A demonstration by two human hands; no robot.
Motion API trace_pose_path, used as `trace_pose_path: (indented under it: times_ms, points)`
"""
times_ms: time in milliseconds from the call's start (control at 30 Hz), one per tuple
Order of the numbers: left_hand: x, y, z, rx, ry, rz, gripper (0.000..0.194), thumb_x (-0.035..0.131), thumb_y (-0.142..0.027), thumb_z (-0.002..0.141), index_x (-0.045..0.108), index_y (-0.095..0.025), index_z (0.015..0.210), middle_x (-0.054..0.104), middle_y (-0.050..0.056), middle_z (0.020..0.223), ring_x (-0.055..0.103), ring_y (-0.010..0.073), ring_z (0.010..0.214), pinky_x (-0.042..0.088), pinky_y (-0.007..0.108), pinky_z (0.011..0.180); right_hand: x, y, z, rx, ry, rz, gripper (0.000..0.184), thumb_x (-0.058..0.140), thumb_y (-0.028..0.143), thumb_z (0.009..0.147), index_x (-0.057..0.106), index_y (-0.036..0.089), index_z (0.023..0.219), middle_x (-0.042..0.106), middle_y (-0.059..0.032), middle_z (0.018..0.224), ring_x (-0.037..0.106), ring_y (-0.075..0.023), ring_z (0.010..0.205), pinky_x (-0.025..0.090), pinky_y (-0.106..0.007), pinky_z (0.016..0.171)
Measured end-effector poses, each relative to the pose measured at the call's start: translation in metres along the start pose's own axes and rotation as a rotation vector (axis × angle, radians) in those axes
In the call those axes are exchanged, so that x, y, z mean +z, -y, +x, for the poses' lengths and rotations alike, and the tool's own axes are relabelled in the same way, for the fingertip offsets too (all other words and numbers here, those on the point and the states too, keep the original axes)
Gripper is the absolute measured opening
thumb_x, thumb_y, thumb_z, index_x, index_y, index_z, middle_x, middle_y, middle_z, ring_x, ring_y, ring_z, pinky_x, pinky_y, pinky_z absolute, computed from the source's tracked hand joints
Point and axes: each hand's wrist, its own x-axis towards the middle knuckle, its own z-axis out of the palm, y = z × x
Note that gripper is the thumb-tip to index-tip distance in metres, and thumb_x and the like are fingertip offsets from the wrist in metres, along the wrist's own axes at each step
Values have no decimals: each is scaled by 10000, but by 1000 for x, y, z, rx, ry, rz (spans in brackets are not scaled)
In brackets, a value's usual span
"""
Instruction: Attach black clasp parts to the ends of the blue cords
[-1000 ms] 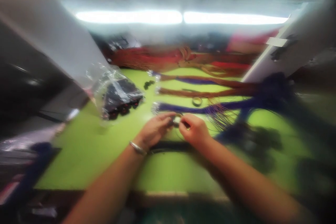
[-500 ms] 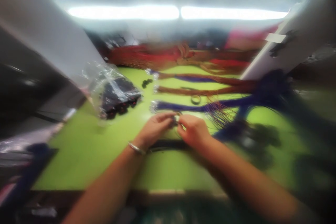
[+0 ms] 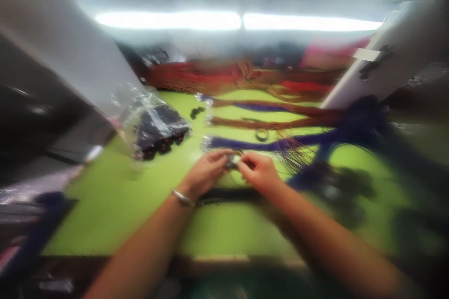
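Over the middle of the green table, my left hand (image 3: 207, 170) pinches a small dark connector (image 3: 232, 160) between thumb and fingers. My right hand (image 3: 258, 169) meets it from the right, its fingertips closed on a thin wire (image 3: 239, 153) at the connector; the exact contact is too blurred to make out. Just beyond my hands lies a bundle of blue wires (image 3: 242, 144) with pale terminals at its left end. A dark bundle (image 3: 228, 194) lies beneath my wrists.
A clear plastic bag of black parts (image 3: 159, 128) lies to the left. Brown wire bundles (image 3: 238, 122), a roll of tape (image 3: 261, 134) and small black pieces (image 3: 197, 112) lie farther back. Red and brown wires (image 3: 210, 74) line the rear. Blue wires (image 3: 365, 117) pile up at right.
My right hand has turned slightly and its fingers have shifted at the connector, showing more of its pale part. My left hand stays nearly in place.
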Motion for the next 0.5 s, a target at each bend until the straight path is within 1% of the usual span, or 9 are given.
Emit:
trace_pose_path:
  times_ms: [100, 200, 367, 433, 500]
  points:
    - [-1, 1, 1, 37, -9, 86, 297, 744, -218, 678, 677, -131, 954, 661, 52, 844, 571, 84, 664, 430, 196, 605, -1, -3, -1, -149, -19, -168, 131, 532, 201, 764, 583, 169, 648, 523, 27, 540, 425, -76, 493, 337, -197, 509]
    - [-4, 4, 2, 75, -17, 177, 321, 737, -247, 686, 666, -130, 977, 652, 61, 860, 563, 88, 669, 427, 203, 601, -2, -6, -2, -243, -3, -337, 166, 505, 185, 786, 554, 174, 627, 521, 20, 557, 410, -81, 517, 316, -204, 537]
    - [-7, 5, 2, 103, -4, 297, 342, 712, -298, 708, 652, -132, 1000, 634, 46, 803, 539, 81, 614, 424, 214, 570, 0, -8, -3, -343, 16, -546, 181, 459, 191, 816, 522, 176, 647, 554, -11, 611, 432, -102, 552, 301, -219, 565]
    - [-7, 4, 1, 98, -4, 366, 346, 704, -316, 712, 650, -132, 1000, 631, 40, 785, 530, 76, 583, 424, 217, 555, 1, -9, -2, -368, 26, -579, 172, 448, 192, 824, 525, 175, 671, 567, -21, 630, 447, -110, 566, 302, -223, 575]
    - [-5, 3, 0, 122, -14, 412, 345, 703, -320, 711, 648, -128, 992, 631, 37, 775, 528, 75, 573, 431, 219, 556, 3, -10, -1, -352, 39, -569, 175, 441, 195, 831, 519, 176, 675, 566, -21, 627, 446, -111, 560, 302, -223, 569]
